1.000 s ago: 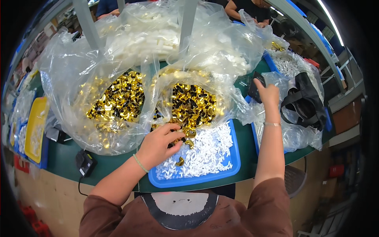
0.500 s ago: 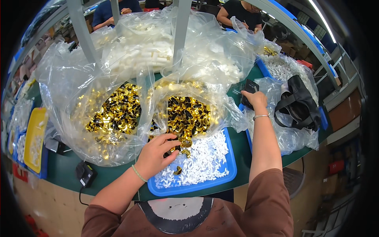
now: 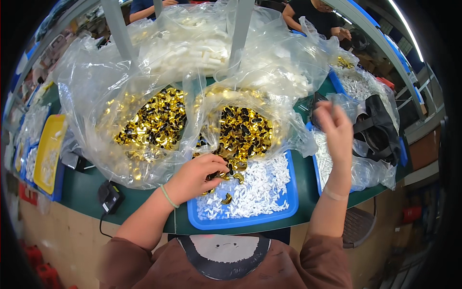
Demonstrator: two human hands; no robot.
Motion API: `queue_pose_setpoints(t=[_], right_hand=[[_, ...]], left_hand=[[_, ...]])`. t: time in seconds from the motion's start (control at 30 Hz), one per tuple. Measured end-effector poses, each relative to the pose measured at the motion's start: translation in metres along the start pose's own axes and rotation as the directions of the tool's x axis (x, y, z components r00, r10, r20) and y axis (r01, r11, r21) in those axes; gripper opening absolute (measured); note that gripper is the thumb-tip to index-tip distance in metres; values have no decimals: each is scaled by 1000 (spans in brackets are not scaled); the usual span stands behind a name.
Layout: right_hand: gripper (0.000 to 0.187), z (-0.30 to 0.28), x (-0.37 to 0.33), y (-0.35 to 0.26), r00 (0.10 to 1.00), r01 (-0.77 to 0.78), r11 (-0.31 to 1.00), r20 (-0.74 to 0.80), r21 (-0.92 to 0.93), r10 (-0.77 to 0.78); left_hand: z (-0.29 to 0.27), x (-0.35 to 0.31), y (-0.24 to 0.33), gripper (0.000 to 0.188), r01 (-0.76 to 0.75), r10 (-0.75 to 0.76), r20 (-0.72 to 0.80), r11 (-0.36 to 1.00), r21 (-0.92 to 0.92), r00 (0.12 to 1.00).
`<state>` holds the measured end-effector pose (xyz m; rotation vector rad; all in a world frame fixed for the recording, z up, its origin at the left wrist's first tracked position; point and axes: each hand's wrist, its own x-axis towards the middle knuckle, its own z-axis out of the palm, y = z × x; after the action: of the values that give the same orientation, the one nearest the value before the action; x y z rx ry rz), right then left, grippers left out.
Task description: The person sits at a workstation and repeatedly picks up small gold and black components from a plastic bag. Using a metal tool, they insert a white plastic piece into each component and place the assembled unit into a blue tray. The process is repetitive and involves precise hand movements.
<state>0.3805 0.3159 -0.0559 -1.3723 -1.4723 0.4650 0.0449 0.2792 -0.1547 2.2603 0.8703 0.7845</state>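
Observation:
My left hand point(image 3: 199, 177) rests at the left rim of a blue tray point(image 3: 193, 214), fingers curled among small shiny gold-and-black pieces point(image 3: 239, 178). Whatever lies between the fingertips is hidden. Small white plastic pieces point(image 3: 264, 188) cover the tray, with a few gold ones on top. More gold-and-black pieces point(image 3: 243, 127) spill out of a clear plastic bag point(image 3: 284, 120) beyond it. My right hand point(image 3: 334, 125) is raised at the right, smeared by motion, its fingers unclear. Behind it, a dark flat device like a phone point(image 3: 318, 100) is partly covered.
Another bag of gold pieces point(image 3: 159, 118) lies at left; bags of white parts point(image 3: 192, 60) stand behind. Grey posts point(image 3: 240, 29) rise there. A yellow tray point(image 3: 50, 154), a black corded device point(image 3: 110, 196) and a black bag point(image 3: 378, 127) flank the green table. Two people work across.
My right hand has let go of the dark device and lifted up and toward me. The left hand's fingers have drawn closer together. The whole view has shifted slightly.

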Motion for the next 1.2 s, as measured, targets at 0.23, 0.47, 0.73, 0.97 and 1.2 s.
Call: queue_pose_setpoints(t=[0.23, 0.47, 0.73, 0.97, 1.2], right_hand=[[13, 83, -94, -37, 850, 36, 999, 526, -33, -13], [14, 97, -95, -6, 961, 72, 997, 271, -17, -65], [17, 94, -98, 7, 862, 127, 988, 503, -83, -68], [28, 87, -102, 3, 728, 236, 937, 686, -257, 4], [20, 88, -110, 9, 694, 302, 911, 720, -281, -8]], left_hand=[[-8, 0, -3, 28, 107, -100, 68, 988, -109, 993], [-2, 9, 9, 34, 485, -478, 319, 279, -829, 819], [4, 0, -4, 22, 374, -432, 305, 82, -924, 849], [14, -2, 3, 19, 287, -488, 196, 119, -950, 850], [21, -3, 2, 17, 294, -462, 200, 142, -945, 864]])
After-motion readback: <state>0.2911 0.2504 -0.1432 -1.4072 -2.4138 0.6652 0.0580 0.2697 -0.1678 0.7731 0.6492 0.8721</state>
